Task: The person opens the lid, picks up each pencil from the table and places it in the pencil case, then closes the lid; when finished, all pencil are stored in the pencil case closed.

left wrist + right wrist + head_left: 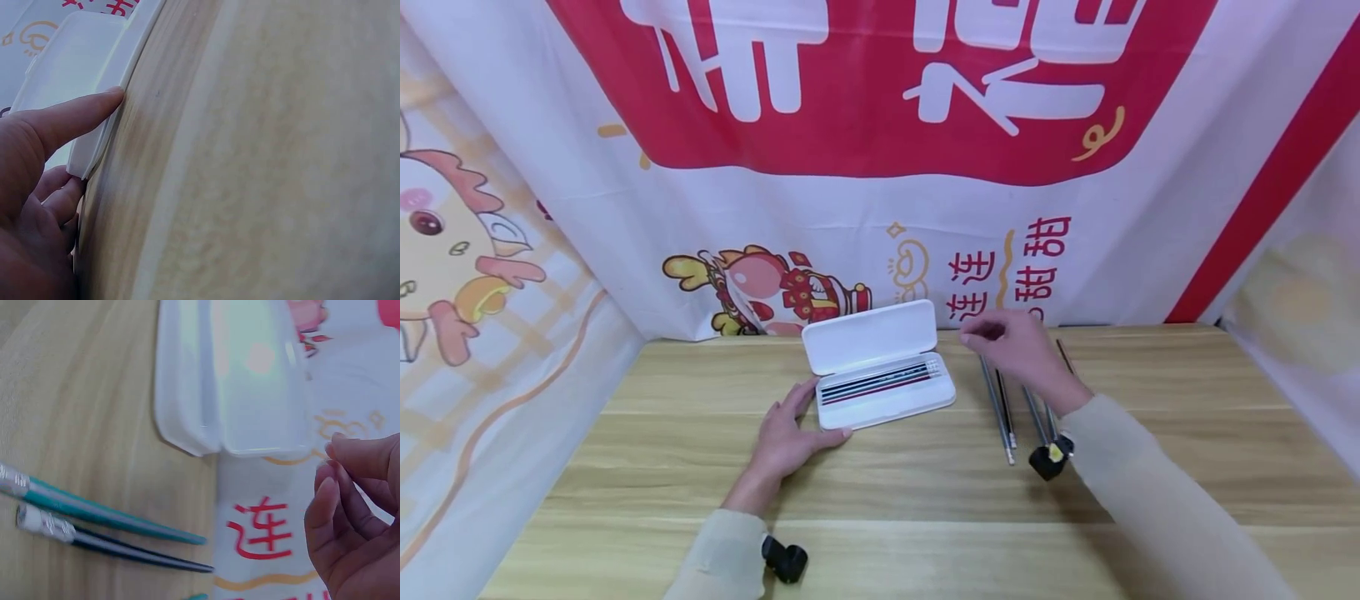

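1. Gripping open case (898,403) on worktop (880,496) with fingers of left hand (784,440).
2. Probably loading; hovering near loose pencils (997,408) with right hand (1018,346) bunched, empty.
3. Next, likely pinch one.

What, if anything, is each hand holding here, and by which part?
The left hand grips the white pencil case by its near left corner; the right hand holds nothing visible.

head looking down, wrists close — shared case (871,337)
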`<state>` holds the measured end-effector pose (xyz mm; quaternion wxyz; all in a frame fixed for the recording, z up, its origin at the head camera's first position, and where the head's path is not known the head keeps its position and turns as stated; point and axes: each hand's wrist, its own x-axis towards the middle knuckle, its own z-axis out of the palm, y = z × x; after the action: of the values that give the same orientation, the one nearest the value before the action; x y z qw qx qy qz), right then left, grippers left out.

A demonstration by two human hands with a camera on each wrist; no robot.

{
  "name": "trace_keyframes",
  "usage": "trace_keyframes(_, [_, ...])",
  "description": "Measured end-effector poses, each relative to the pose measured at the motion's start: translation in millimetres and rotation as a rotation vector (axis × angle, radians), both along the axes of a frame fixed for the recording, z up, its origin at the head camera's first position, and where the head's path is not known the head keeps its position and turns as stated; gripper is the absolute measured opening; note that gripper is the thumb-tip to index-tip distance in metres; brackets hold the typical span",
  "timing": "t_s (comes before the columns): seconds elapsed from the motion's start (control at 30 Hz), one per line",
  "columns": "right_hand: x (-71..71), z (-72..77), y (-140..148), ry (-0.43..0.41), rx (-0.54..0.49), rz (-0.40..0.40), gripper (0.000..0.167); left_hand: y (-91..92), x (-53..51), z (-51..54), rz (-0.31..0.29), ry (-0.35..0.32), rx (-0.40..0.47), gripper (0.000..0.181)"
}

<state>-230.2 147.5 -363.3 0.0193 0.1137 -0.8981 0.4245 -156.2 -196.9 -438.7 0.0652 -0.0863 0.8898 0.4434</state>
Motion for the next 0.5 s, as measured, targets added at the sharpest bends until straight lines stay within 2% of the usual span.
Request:
trace_keyframes(0.1, [15.2, 10.4, 18, -0.047, -0.027, -0.019, 0.022, -0.3, 0.7, 0.9, 0.002, -0.01, 0.007, 0.105])
trace_keyframes(0.17, [26.0, 11.7, 31, -0.086, -0.054, -0.032, 0.027, -0.5, 1.0, 1.3, 0.001, -0.012, 0.009, 0.105])
trace_keyframes(0.3, [45.2, 5.5, 54, -0.144, -0.088, -0.081, 0.034, -0.6, 0.6, 1.7, 0.001, -0.013, 0.01, 0.105])
trace_keyframes(0.5, [65.3, -13.9, 84, -0.199, -0.102, -0.167, 0.04, 0.3, 0.6, 1.0, 0.011, -0.028, 0.014, 0.106])
